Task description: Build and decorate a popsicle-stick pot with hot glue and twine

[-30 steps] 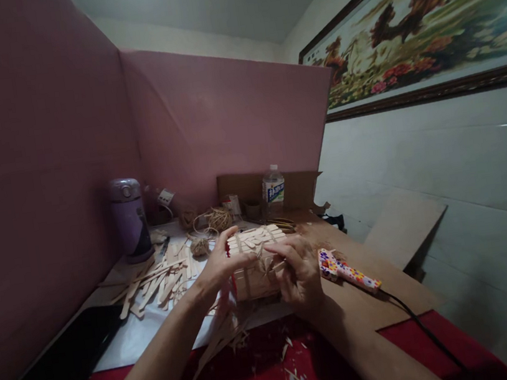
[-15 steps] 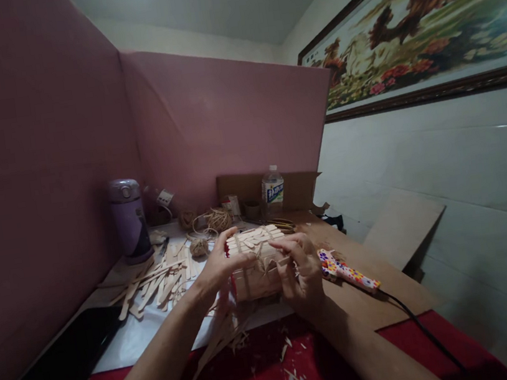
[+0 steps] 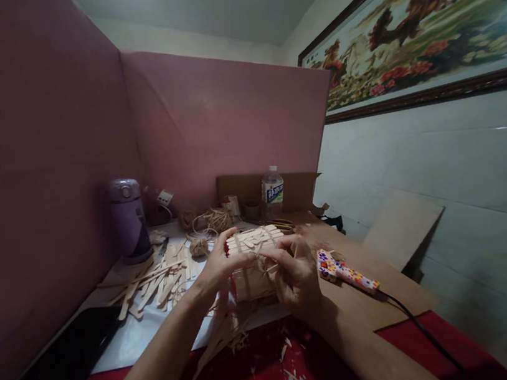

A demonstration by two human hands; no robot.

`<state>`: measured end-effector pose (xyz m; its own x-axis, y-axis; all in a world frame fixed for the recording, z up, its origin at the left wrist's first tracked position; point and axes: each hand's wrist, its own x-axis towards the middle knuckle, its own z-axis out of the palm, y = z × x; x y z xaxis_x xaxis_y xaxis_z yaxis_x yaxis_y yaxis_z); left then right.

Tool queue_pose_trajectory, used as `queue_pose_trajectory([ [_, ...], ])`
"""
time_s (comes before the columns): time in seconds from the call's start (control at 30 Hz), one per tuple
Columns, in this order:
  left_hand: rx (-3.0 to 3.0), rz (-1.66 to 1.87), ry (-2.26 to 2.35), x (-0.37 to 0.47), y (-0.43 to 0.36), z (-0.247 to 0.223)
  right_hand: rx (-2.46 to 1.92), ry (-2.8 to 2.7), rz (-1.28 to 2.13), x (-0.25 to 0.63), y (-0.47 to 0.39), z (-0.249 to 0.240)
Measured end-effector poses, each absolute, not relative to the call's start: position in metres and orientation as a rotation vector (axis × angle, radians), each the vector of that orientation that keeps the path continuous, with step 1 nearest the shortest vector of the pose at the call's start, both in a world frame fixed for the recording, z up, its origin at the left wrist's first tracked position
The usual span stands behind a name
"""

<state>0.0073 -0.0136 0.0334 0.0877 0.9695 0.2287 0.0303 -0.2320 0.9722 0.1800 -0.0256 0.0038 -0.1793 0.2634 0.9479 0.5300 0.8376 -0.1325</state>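
Observation:
A rounded container (image 3: 253, 289) clad in wooden craft sticks lies in front of me, with bands of twine round it and a red lining at its left end. My left hand (image 3: 220, 262) grips it from the left, thumb across the front and fingers over the top. On its front is a twine knot (image 3: 260, 258) with loose ends. My right hand (image 3: 297, 275) is closed in a pinch right beside this knot. A thin pale bit shows at those fingertips, too small to tell whether it is wood or twine.
Loose craft sticks (image 3: 163, 284) lie on white paper at left, near a purple flask (image 3: 130, 223). Twine balls (image 3: 218, 219) and a bottle (image 3: 273, 188) stand behind. A flower-patterned glue gun (image 3: 347, 272) with a black cord rests at right. Wood scraps (image 3: 295, 378) litter the red cloth.
My right hand has shifted slightly left, its fingertips closer to the twine knot. My left hand and the container have stayed in place.

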Motion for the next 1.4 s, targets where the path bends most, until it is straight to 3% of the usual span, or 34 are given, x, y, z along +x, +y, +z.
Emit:
queue_pose_trajectory([
  [1.4,1.411,1.253,0.926,0.003,-0.016,0.033,-0.641,-1.842,-0.318,0.182,-0.027,0.004],
])
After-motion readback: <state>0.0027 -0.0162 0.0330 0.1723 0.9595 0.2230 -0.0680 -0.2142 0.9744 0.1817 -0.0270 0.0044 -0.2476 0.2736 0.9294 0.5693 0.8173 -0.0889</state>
